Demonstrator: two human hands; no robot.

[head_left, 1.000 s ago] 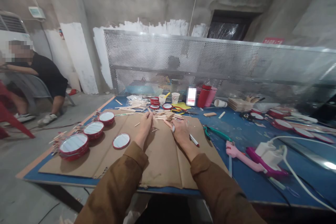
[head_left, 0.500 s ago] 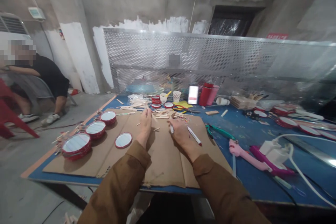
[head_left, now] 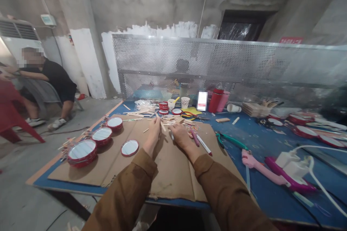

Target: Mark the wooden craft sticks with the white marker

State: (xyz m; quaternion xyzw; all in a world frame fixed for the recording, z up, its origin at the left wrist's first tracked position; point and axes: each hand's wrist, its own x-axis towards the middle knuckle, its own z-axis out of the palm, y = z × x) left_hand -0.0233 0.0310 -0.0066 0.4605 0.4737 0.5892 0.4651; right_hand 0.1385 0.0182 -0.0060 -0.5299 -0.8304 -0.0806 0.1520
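My left hand [head_left: 154, 133] is closed on a thin wooden stick [head_left: 162, 123] above the cardboard sheet [head_left: 173, 173]. Close by on the right, my right hand [head_left: 182, 136] has its fingers curled; a small pale object shows at its underside, too small to name. A white marker with a red tip [head_left: 204, 145] lies just right of that hand, beside a dark pink pen-like item [head_left: 194, 138]. Loose wooden sticks lie beyond both hands. One round red-rimmed disc [head_left: 129, 148] rests on the cardboard, left of my left hand.
Stacks of red-rimmed discs [head_left: 82, 152] line the left side. Green-handled pliers [head_left: 233, 140], a pink glue gun [head_left: 264, 169] and a power strip with white plugs are at right. Cups, a lit phone [head_left: 202, 101] and a red bottle [head_left: 216, 100] stand at the back. A person sits far left.
The stick at my left hand now shows more clearly, slanting toward my right hand. My right hand has moved slightly left, and the dark pink item beside the marker is now visible.
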